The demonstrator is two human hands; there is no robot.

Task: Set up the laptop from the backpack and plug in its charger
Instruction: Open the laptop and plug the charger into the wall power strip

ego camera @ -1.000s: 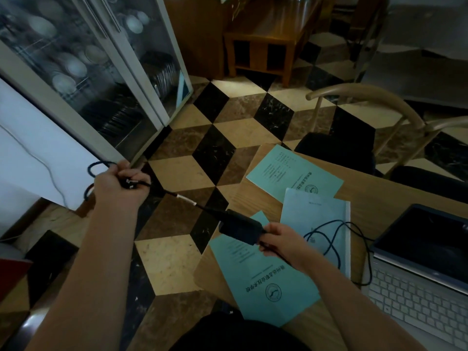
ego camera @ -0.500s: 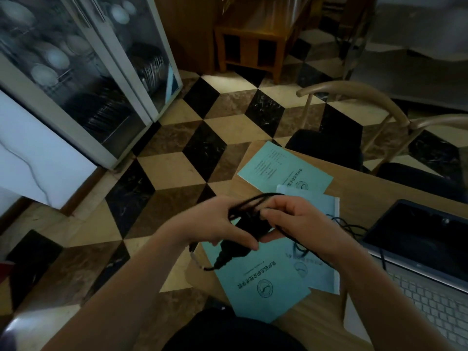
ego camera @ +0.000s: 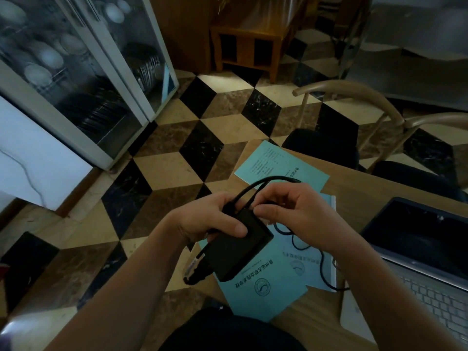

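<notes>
My left hand point(ego camera: 202, 221) grips the black charger brick point(ego camera: 235, 249) above the table's left corner, thumb across its top. My right hand point(ego camera: 296, 214) pinches the black cable point(ego camera: 255, 186) where it loops out of the brick's far end. The cable's plug end point(ego camera: 193, 276) hangs below the brick. More cable point(ego camera: 321, 264) trails over the booklets toward the open laptop point(ego camera: 415, 252), which sits at the right with a dark screen and silver keyboard. No backpack is in view.
Teal booklets point(ego camera: 268, 290) lie on the wooden table point(ego camera: 367, 188) under my hands. A curved wooden chair point(ego camera: 354, 95) stands beyond the table. A glass-door dish cabinet point(ego camera: 83, 79) stands at the left on the chequered floor point(ego camera: 202, 138).
A second ago my left hand held the cable stretched far to the left. It has come in to the brick, and both hands now hold brick and cable together, raised closer to the camera.
</notes>
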